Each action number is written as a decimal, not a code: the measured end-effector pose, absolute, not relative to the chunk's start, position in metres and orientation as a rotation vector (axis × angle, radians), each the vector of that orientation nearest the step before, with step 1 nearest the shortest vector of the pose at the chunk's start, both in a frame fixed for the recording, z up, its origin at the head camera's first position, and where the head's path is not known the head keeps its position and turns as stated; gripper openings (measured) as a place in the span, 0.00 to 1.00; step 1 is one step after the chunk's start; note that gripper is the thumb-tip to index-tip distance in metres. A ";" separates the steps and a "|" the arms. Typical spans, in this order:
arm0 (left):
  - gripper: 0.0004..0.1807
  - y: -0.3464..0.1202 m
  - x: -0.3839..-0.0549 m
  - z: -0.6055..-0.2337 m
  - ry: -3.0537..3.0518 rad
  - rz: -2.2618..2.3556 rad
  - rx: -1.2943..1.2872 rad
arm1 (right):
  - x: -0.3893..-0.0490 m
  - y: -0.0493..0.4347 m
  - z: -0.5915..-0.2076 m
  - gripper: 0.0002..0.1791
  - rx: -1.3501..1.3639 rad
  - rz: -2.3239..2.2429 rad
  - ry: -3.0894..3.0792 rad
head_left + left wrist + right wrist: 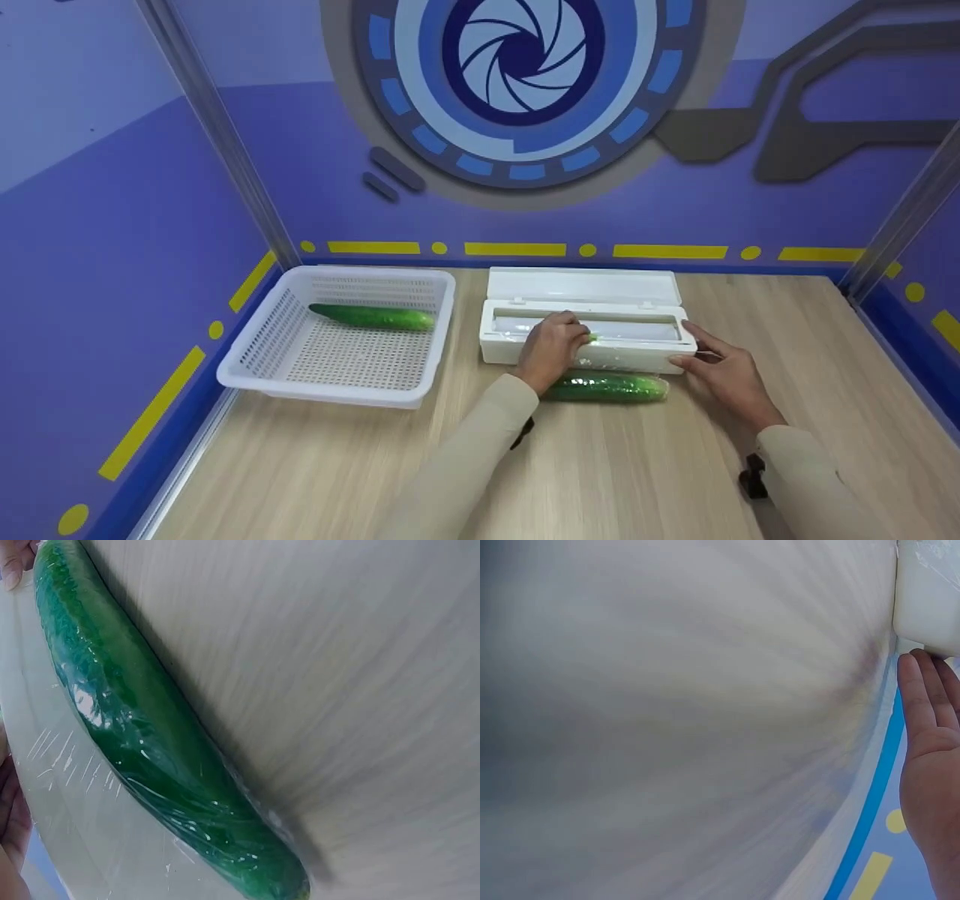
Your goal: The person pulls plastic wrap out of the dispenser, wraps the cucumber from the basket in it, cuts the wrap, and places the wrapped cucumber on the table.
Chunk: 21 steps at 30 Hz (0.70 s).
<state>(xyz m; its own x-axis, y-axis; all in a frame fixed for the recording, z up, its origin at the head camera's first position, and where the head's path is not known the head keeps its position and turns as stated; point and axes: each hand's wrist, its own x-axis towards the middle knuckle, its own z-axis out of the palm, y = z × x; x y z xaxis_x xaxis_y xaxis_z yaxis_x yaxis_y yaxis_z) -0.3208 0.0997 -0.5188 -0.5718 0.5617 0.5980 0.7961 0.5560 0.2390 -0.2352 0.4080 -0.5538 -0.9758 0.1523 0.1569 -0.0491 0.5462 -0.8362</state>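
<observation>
A white cling film dispenser box lies on the table with its lid flipped back, showing the film roll inside. My left hand pinches a small green slide cutter along the front rim; the fingers partly hide it. At the box's right end, my right hand holds the corner, thumb at the front and fingers at the side. A film-wrapped cucumber lies against the front of the box, its left end behind my left wrist. Clear film stretches from it to the box in the left wrist view.
Left of the box stands a white perforated basket with another cucumber inside. The wooden table is bounded by a blue printed panel at the back and panels at both sides.
</observation>
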 end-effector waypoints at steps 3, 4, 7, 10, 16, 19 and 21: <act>0.05 0.099 -0.320 -0.518 -2.341 -0.676 -1.089 | -0.235 0.407 -0.554 0.43 -0.084 1.393 -2.574; 0.05 0.098 -0.320 -0.517 -2.343 -0.674 -1.087 | -0.235 0.407 -0.554 0.43 -0.083 1.395 -2.572; 0.06 0.098 -0.320 -0.517 -2.341 -0.653 -1.087 | -0.235 0.407 -0.554 0.43 -0.088 1.396 -2.571; 0.05 0.096 -0.321 -0.519 -2.331 -0.665 -1.088 | -0.235 0.407 -0.553 0.43 -0.088 1.411 -2.565; 0.05 0.094 -0.322 -0.519 -2.325 -0.697 -1.079 | -0.236 0.408 -0.553 0.43 -0.081 1.419 -2.566; 0.05 0.094 -0.321 -0.518 -2.327 -0.694 -1.078 | -0.235 0.409 -0.553 0.43 -0.078 1.414 -2.563; 0.04 0.094 -0.321 -0.517 -2.330 -0.692 -1.078 | -0.235 0.409 -0.553 0.43 -0.076 1.411 -2.562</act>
